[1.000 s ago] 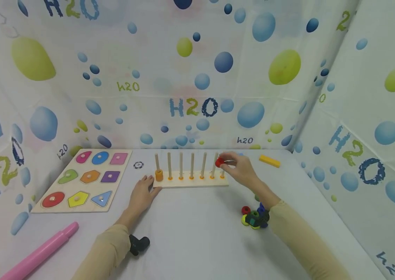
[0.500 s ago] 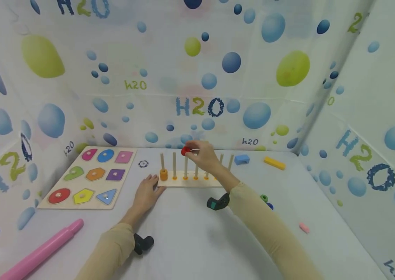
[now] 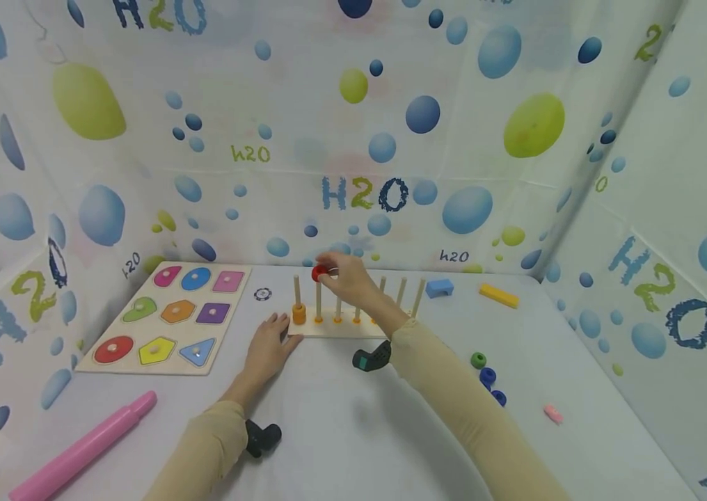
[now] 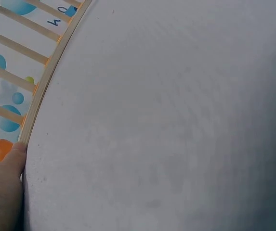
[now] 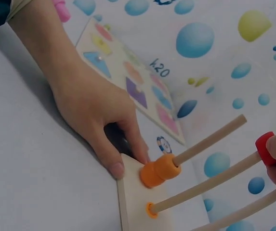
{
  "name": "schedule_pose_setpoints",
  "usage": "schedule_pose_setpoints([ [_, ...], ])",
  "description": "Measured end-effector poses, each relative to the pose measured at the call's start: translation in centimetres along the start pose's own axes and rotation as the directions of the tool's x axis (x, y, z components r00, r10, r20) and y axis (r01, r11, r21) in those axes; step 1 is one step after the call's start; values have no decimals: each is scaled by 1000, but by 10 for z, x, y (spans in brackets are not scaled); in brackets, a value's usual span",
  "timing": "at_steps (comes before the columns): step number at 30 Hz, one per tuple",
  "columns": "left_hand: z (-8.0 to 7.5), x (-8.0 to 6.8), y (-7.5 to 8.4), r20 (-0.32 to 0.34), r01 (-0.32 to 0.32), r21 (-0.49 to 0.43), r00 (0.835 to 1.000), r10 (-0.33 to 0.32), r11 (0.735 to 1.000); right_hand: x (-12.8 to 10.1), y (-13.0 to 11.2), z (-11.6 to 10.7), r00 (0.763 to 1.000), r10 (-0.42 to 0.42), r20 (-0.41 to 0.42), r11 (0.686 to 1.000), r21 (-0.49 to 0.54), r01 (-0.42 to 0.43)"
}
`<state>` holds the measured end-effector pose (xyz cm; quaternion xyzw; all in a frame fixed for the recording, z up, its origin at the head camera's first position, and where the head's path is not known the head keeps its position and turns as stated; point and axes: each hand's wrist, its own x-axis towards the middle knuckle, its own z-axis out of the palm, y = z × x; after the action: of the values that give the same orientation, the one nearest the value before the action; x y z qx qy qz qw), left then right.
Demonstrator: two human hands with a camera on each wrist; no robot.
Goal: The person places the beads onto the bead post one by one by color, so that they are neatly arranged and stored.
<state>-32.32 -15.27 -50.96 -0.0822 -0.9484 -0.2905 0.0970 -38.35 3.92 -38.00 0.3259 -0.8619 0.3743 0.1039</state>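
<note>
My left hand grips the left end of a wooden peg board, its thumb against the front edge. Upright wooden pegs stand along the board, and orange beads are stacked on the leftmost one. Between thumb and fingers, my right hand pinches a red bead at the top of the second peg from the left. In the right wrist view this peg meets the red bead, but whether its tip is inside the hole is hidden. My right hand and forearm cover some middle pegs in the head view.
Left of the peg board lies a shape puzzle, with a pink tube in front. A blue block and a yellow block lie at the back right. Green and blue beads and a pink piece lie right.
My right hand has carried the red bead leftward from the right end of the peg board to the second peg. My left hand stays at the board's end. The head view has shifted slightly.
</note>
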Motion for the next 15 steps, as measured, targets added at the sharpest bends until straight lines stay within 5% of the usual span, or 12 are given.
schedule_pose_setpoints([
  [8,2,1,1,-4,-19,8,1000,19,1000,-4,-2,-8,1000,-15,-24,999,-51,14],
  [15,2,1,-1,-3,-7,6,1000,7,1000,-15,1,-22,992,-73,-104,996,36,77],
])
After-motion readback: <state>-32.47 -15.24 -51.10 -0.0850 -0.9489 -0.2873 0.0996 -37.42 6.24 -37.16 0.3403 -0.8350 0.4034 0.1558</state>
